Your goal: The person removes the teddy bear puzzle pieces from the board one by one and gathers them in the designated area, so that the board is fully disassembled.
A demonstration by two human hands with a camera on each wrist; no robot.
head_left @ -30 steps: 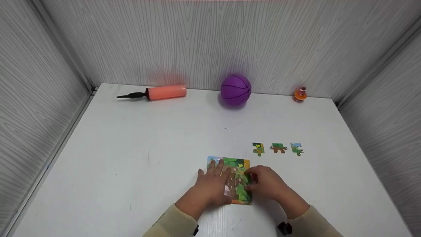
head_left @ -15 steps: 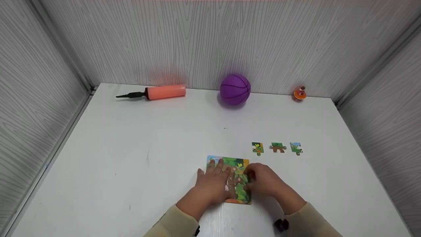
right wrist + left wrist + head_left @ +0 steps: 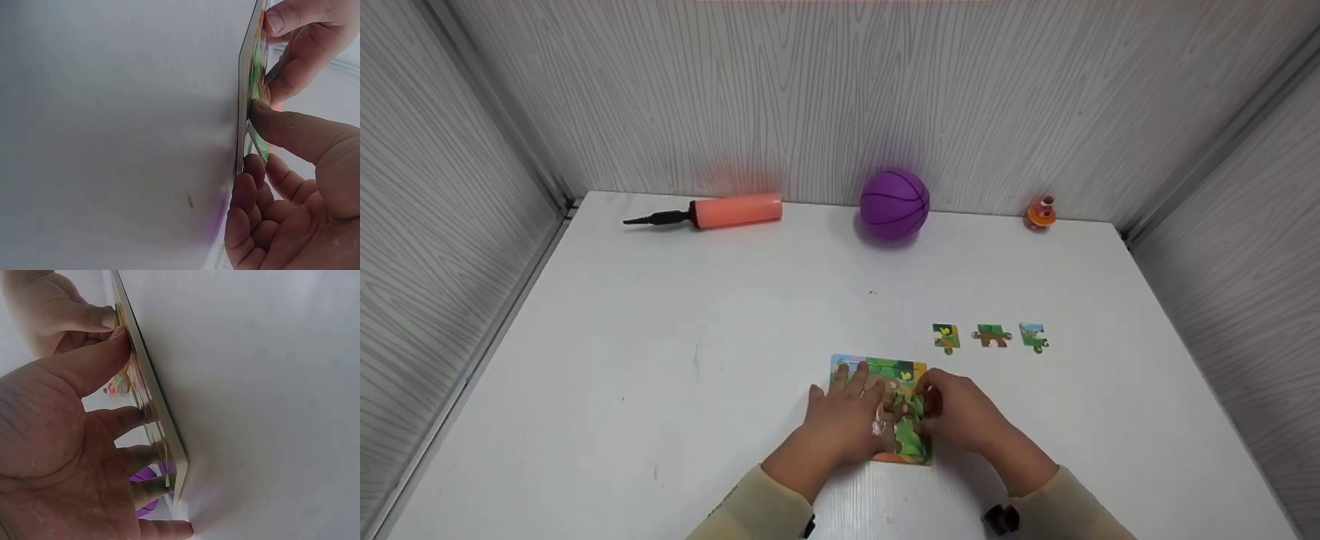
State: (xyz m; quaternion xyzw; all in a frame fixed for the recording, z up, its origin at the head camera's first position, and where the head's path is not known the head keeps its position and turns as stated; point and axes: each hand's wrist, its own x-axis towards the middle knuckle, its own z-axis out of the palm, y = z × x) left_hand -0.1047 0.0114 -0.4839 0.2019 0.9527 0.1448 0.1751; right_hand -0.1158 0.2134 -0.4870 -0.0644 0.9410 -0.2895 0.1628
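A picture jigsaw board (image 3: 910, 448) with a brown and green print lies flat near the table's front. My left hand (image 3: 844, 424) rests on its left part, fingers spread; in the left wrist view, the thumb and fingertips touch the top surface and one finger reaches past the edge to the table. At the board's right side my right hand (image 3: 964, 412) pinches a green puzzle piece (image 3: 260, 145) between thumb and finger. In the right wrist view, this piece stands tilted above the board. Its far end is partly covered by the fingers.
Three loose puzzle pieces, one yellow and green (image 3: 946, 337), one brown and green (image 3: 992, 336), one blue and green (image 3: 1034, 337), lie beyond the right hand. Along the back wall are an orange hand pump (image 3: 737, 211), a purple ball (image 3: 894, 205) and a small orange toy (image 3: 1041, 214).
My left thumb has drawn in slightly from the board's front edge. The right fingers shift a little with the piece at the right side. The loose pieces stay put.
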